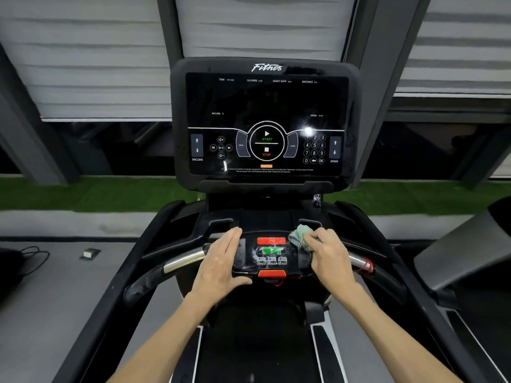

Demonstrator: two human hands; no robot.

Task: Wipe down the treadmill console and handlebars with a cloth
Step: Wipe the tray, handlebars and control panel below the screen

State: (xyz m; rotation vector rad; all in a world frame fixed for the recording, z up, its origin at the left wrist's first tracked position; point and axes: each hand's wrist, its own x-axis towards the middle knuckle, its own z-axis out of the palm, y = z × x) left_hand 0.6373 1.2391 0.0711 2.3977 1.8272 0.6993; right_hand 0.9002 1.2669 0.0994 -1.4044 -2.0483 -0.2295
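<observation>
The right hand [327, 255] has the cloth [300, 239] bunched in curled fingers, pressed on the right side of the lower panel [272, 254], just beside the red button, while the left hand [221, 261] lies flat and open on the panel's left edge. The cloth looks soft, light and limp, perhaps damp, though that's hard to tell. It's best held wadded in the palm so it doesn't slip on the slick handlebars [185, 259].
</observation>
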